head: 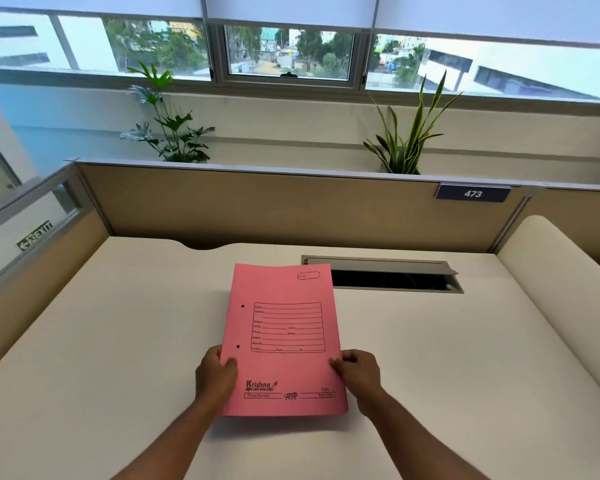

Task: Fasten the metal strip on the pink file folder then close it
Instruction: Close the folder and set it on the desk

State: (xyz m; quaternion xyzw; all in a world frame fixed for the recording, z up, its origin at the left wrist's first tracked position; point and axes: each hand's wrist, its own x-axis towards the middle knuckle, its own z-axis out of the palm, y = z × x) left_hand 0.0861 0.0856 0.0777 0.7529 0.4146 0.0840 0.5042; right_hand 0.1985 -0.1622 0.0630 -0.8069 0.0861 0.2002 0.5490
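The pink file folder [284,341] is closed, front cover up, with a printed form and two punched holes near its left edge. It is held over the middle of the white desk [118,341]. My left hand [215,375] pinches its lower left edge, thumb on the cover. My right hand [355,374] grips its lower right edge the same way. The metal strip is hidden from view.
An open cable hatch [392,277] with a raised grey lid lies in the desk just behind and right of the folder. A beige partition [291,209] with a "473" plate closes the back. A rolled white sheet [561,282] runs along the right side.
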